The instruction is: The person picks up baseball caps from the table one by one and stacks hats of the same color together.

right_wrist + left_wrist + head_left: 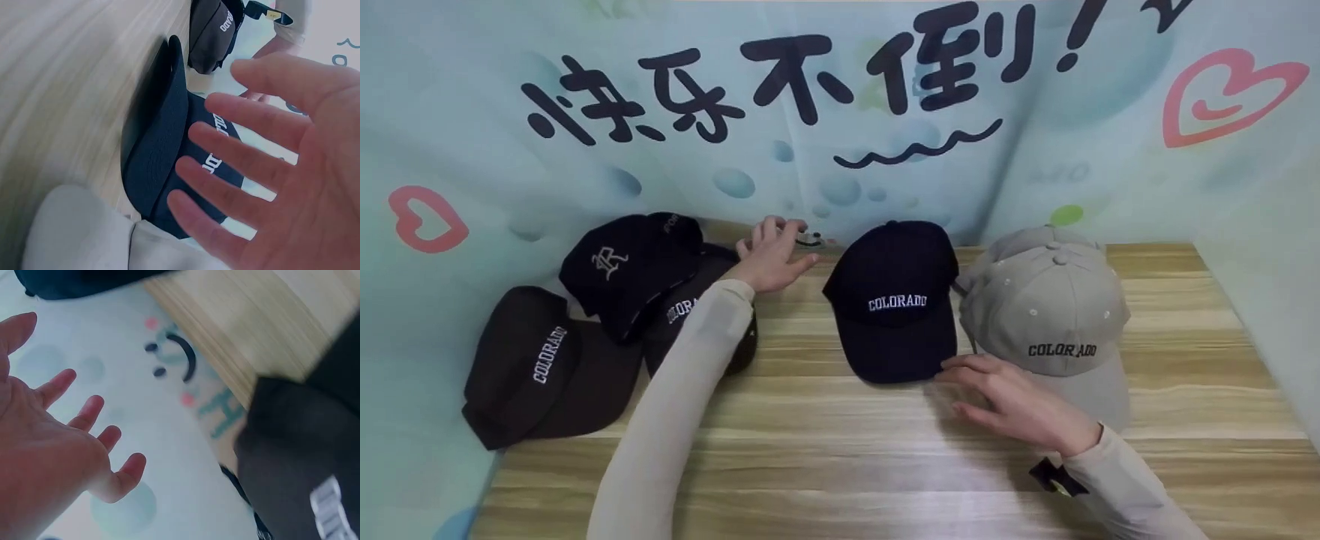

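A navy baseball cap (894, 262) with white COLORADO lettering lies on the table, its brim toward me. By the right corner of that brim is my right hand (1011, 396), its fingers spread and gripping nothing; whether the fingertips touch the brim I cannot tell. The right wrist view shows the navy cap (154, 152) beyond those fingers. My left hand (772, 256) hovers near the back edge, with loosely spread fingers and nothing in it. Just left of it are a dark COLORADO cap (739, 337), partly hidden by my sleeve, and a navy cap with an R emblem (592, 277).
A brown COLORADO cap (521, 375) lies at the far left. Grey caps (1057, 300) are stacked at the right, close beside the navy one. The wooden table (825, 480) ends at a printed cloth backdrop (780, 172), which also rises along both sides.
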The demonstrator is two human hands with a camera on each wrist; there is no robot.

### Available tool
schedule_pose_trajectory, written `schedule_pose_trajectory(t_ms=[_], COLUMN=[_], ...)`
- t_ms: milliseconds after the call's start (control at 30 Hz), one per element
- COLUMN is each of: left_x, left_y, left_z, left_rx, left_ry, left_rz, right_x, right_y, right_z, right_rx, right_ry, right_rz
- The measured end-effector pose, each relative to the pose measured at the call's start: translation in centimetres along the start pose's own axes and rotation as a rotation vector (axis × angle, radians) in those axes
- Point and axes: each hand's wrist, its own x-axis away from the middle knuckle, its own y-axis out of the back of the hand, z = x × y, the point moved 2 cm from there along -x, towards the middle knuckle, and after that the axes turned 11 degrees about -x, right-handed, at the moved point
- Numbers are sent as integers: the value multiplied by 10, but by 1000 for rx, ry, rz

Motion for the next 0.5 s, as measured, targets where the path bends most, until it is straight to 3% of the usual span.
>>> schedule_pose_trajectory(t_ms=[233,500], left_x=[12,39], left_y=[17,32], left_z=[35,86], left_rx=[2,13], left_ry=[83,163], left_rz=[-7,-9], right_x=[-6,-4], right_y=[-6,-15], right_z=[-5,-5], right_rx=[6,-15], right_ry=[-95,-120], right_rz=[63,76])
